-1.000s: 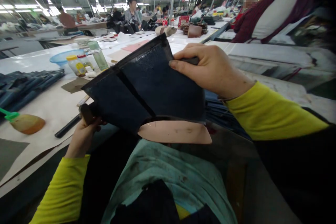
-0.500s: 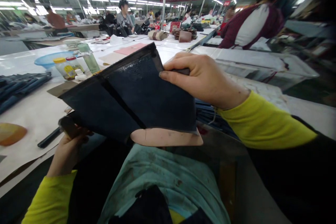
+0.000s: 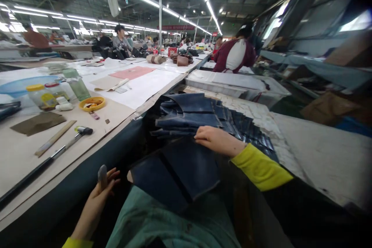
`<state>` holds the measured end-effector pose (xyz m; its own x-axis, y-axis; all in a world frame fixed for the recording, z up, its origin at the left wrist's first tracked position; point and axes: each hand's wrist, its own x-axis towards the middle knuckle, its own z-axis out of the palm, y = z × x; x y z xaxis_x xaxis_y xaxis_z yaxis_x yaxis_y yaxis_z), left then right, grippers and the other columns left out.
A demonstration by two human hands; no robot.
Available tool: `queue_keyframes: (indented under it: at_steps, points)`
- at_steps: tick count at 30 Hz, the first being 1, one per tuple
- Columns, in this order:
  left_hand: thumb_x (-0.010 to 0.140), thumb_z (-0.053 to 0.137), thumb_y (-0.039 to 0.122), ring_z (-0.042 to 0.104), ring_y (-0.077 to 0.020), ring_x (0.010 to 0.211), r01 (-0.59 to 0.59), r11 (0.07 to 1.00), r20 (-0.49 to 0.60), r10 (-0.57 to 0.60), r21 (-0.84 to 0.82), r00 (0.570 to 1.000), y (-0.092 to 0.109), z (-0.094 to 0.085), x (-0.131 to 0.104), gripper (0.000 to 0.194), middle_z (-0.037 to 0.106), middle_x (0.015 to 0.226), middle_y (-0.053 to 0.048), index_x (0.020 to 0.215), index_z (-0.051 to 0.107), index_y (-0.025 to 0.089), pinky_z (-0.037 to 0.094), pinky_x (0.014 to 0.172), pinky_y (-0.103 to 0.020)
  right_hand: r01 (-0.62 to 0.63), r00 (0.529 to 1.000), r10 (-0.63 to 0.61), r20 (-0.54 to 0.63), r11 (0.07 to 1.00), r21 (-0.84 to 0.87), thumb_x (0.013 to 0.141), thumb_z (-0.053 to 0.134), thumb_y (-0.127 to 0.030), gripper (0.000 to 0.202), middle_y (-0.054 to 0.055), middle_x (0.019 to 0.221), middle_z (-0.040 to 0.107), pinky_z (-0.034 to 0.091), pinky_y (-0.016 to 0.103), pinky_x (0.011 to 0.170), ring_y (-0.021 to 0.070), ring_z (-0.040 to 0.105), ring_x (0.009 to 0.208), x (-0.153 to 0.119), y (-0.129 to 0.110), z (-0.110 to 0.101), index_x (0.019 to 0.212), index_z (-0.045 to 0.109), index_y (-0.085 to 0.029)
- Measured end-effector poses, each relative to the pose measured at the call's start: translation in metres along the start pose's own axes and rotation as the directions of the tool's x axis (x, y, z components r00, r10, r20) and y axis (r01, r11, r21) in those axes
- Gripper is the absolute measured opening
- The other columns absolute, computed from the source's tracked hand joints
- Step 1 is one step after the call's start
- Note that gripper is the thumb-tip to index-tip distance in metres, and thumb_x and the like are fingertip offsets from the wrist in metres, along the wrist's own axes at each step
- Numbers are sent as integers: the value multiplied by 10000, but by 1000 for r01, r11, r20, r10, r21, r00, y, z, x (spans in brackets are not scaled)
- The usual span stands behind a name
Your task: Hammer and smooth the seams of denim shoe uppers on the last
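My right hand point(image 3: 213, 139) is closed on the upper edge of a dark blue leather panel point(image 3: 192, 166), which hangs over my lap with a black strip across it. A light tan edge shows at the panel's left side. Just behind my right hand lies a stack of dark blue panels point(image 3: 197, 104), fanned out toward the right. Low at the left, my left hand point(image 3: 99, 193) is off the panel, fingers apart. Its thumb looks grey and covered; I cannot tell with what. A green apron point(image 3: 145, 217) covers my lap.
On the table at left lie a hammer point(image 3: 66, 146), a wooden stick point(image 3: 55, 138), a brown scrap point(image 3: 37, 123) and a yellow dish point(image 3: 92, 104). Behind them stand jars point(image 3: 41, 96) and a green bottle point(image 3: 77, 84). A person in maroon point(image 3: 235, 54) bends at the back right.
The panel has gone down and tilted over my lap, still in my right hand. My left hand has come away from it. The view has swung right, bringing the stack into sight.
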<state>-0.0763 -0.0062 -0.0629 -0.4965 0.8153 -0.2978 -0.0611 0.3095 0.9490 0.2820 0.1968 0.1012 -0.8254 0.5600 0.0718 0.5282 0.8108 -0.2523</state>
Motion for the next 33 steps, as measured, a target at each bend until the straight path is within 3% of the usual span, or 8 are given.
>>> queue_keyframes:
  at_steps: [5, 9, 12, 15, 18, 23, 28, 33]
  points:
    - [747, 605, 506, 528, -288, 1164, -42, 999, 46, 40, 34, 998, 10, 18, 13, 556, 583, 1246, -103, 1212, 531, 210, 516, 700, -270, -212, 977, 208, 50, 970, 120, 900, 393, -366, 385, 121, 1101, 633, 404, 376, 961, 229, 563, 1050, -47, 20, 55, 1109, 635, -151]
    - [744, 637, 446, 550, -262, 1147, 10, 997, 60, -5, -77, 998, -7, 55, 15, 450, 631, 1179, -62, 1127, 593, 215, 493, 890, -317, -358, 931, 364, 15, 905, 231, 866, 434, -457, 554, 156, 1333, 488, 265, 406, 1091, 260, 379, 1279, -64, 20, 101, 1287, 499, -101]
    - [758, 640, 419, 554, -242, 1146, 67, 985, 51, -59, -159, 997, -22, 71, 15, 442, 615, 1210, -39, 1162, 568, 254, 465, 951, -334, -397, 914, 402, 50, 865, 308, 863, 411, -497, 604, 130, 1401, 417, 214, 420, 1114, 260, 325, 1316, -68, 27, 115, 1329, 454, -116]
    - [786, 612, 421, 551, -246, 1149, 131, 965, 98, -111, -229, 989, -32, 74, 18, 465, 610, 1215, -48, 1219, 513, 283, 454, 967, -364, -419, 900, 434, 49, 826, 377, 856, 406, -521, 645, 134, 1418, 391, 212, 411, 1115, 251, 318, 1322, -69, 33, 124, 1353, 416, -110]
    - [808, 581, 432, 527, -256, 1174, 108, 965, 102, -85, -238, 991, -37, 74, 20, 467, 616, 1203, -58, 1243, 486, 293, 447, 976, -378, -486, 836, 549, 5, 736, 472, 847, 401, -551, 740, 167, 1424, 366, 217, 391, 1115, 240, 311, 1329, -71, 30, 143, 1402, 304, -73]
    - [788, 590, 466, 554, -292, 1135, 66, 987, 73, -56, -144, 996, -26, 63, 17, 459, 672, 1094, -55, 1206, 538, 283, 466, 958, -417, -487, 753, 656, -51, 608, 627, 832, 421, -545, 759, 170, 1440, 334, 226, 372, 1116, 234, 296, 1340, -68, 8, 175, 1416, 268, -84]
    - [733, 643, 465, 556, -310, 1130, -23, 995, 42, 27, -95, 999, -7, 59, 16, 366, 694, 1034, -53, 1037, 643, 260, 467, 959, -428, -504, 686, 724, -70, 543, 671, 796, 461, -522, 768, 168, 1427, 358, 232, 386, 1117, 252, 310, 1332, -68, -15, 180, 1408, 289, -91]
    - [737, 601, 526, 568, -298, 1115, -28, 988, 3, 29, -154, 1000, -12, 71, 19, 318, 698, 1010, -42, 962, 651, 307, 495, 917, -414, -498, 634, 767, -101, 504, 705, 786, 450, -533, 740, 117, 1427, 377, 234, 380, 1121, 246, 304, 1335, -80, -22, 184, 1408, 314, -156]
